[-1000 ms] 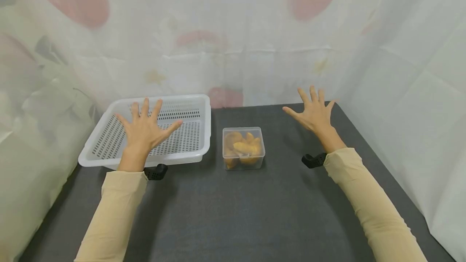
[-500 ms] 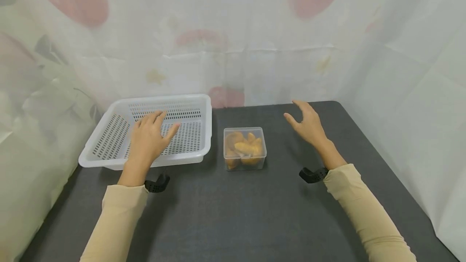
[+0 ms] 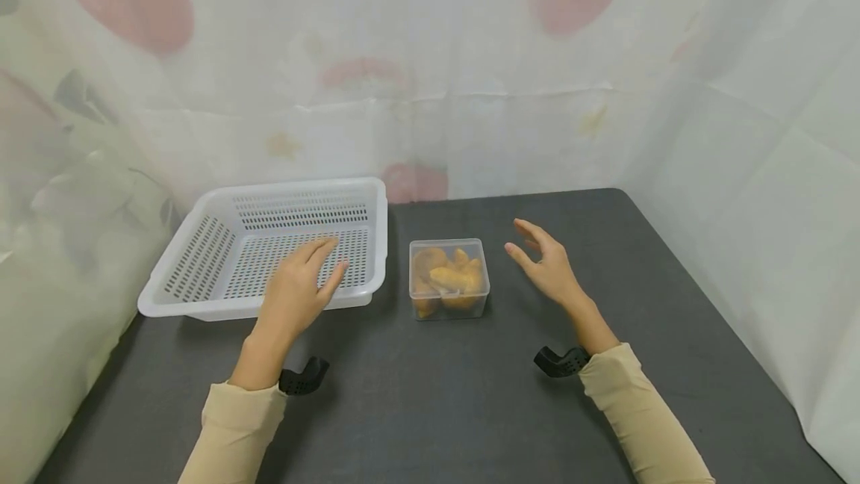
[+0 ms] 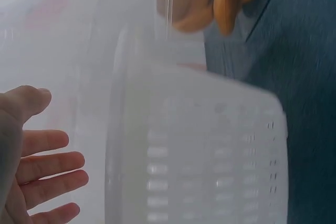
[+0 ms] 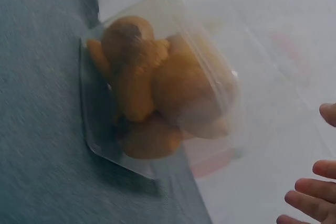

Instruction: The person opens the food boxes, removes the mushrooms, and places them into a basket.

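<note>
Pale printed sheeting [image 3: 497, 140] hangs behind a dark table [image 3: 430, 402].

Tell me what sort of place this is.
Probably a makeshift tabletop booth, perhaps set up for recording: patterned sheeting hangs behind and along both sides of a dark table, and a black device sits at each of the person's wrists.

The box [image 3: 430, 296] looks clear, glossy plastic to me; the basket [image 3: 381, 237] at its nine o'clock, smooth plastic. The counter [image 3: 457, 387] seems matt, the sleeves [image 3: 634, 402] soft cloth.
</note>
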A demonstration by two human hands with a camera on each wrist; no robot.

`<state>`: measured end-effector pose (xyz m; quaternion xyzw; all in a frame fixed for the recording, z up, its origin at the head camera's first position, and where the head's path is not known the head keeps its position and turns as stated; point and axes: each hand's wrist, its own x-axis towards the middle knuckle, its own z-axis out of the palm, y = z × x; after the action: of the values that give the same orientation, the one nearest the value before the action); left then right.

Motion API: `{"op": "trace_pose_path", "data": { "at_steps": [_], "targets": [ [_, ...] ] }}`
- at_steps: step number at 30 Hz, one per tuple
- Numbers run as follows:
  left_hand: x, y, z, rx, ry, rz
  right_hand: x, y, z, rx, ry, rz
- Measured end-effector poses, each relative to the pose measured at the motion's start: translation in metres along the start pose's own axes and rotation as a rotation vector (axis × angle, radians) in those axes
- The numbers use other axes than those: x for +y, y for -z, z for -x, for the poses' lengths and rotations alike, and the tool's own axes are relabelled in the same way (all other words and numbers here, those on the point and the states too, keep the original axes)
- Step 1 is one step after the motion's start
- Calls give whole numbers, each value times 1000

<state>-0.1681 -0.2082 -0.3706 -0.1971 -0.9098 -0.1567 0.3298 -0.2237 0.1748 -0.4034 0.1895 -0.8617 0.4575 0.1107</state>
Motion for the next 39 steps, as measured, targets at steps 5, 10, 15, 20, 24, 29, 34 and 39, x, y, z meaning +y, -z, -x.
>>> {"op": "trace_pose_path", "data": {
  "at_steps": [5, 10, 15, 20, 24, 29, 34, 39],
  "targets": [
    [13, -8, 5, 39, -90, 26, 4, -14, 8, -69, -32, -90],
    [26, -18, 7, 28, -153, 71, 10, -24, 11, -128, -34, -169],
    [42, -29, 7, 2, -213, 88, 22, -35, 12, -171, 30, -227],
    [57, -39, 6, -31, -268, 70, 29, -44, 14, -227, 35, -315],
    [66, -50, 3, -31, -317, 74, 30, -50, 15, -242, -8, -361],
    [77, -65, -1, -16, -382, 77, 29, -58, 18, -201, -11, -365],
    [84, -76, -3, -27, -433, 41, 31, -65, 22, -162, 5, -354],
    [88, -84, -4, -44, -450, 34, 31, -66, 24, -144, 4, -354]
  ]
}}
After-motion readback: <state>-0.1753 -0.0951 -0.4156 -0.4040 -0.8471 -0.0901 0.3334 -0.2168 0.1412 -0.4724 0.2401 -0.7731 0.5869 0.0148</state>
